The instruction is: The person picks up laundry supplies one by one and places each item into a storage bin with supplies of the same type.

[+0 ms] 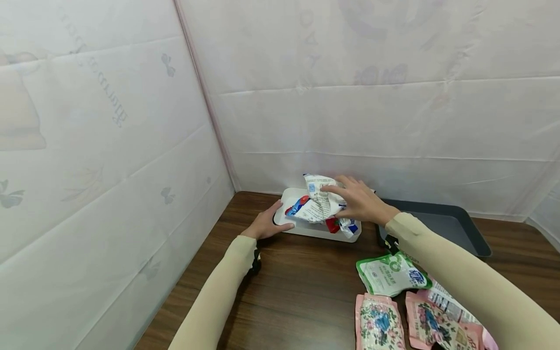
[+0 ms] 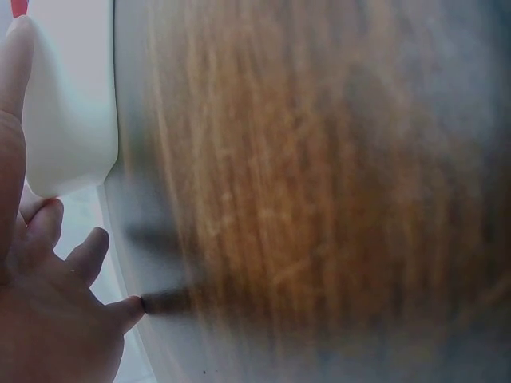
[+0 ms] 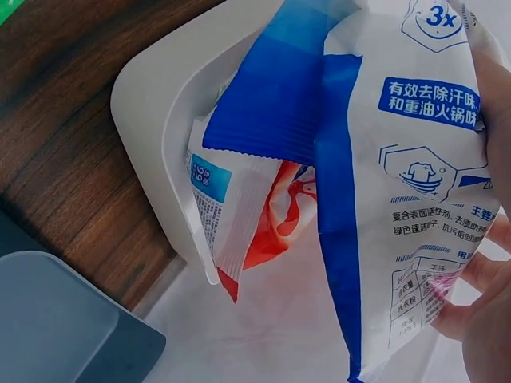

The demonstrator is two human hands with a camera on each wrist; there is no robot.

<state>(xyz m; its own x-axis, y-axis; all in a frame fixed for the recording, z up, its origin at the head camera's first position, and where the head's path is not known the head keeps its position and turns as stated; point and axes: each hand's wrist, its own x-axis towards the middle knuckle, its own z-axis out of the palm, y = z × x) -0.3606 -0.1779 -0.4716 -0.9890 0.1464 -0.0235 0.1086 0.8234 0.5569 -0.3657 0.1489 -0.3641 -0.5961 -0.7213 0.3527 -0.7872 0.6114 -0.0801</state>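
My right hand (image 1: 360, 201) grips a white and blue bag of laundry powder (image 3: 407, 175) above the white tray (image 1: 312, 231), fingers on one side and thumb on the other. The right wrist view shows its printed back close up. Under it, a red and white packet (image 3: 275, 215) lies in the tray, partly covered. My left hand (image 1: 267, 222) holds the tray's left end, thumb at the front rim and forefinger at the end wall. In the left wrist view, its other fingers (image 2: 88, 251) spread loosely beside the tray's corner.
A dark grey tray (image 1: 455, 224) stands to the right, partly behind my right forearm. Nearer lie a green and white pouch (image 1: 389, 274) and pink floral packets (image 1: 379, 323), several in all. White cloth walls (image 1: 350, 121) bound the wooden table (image 1: 297, 291) at the back and left.
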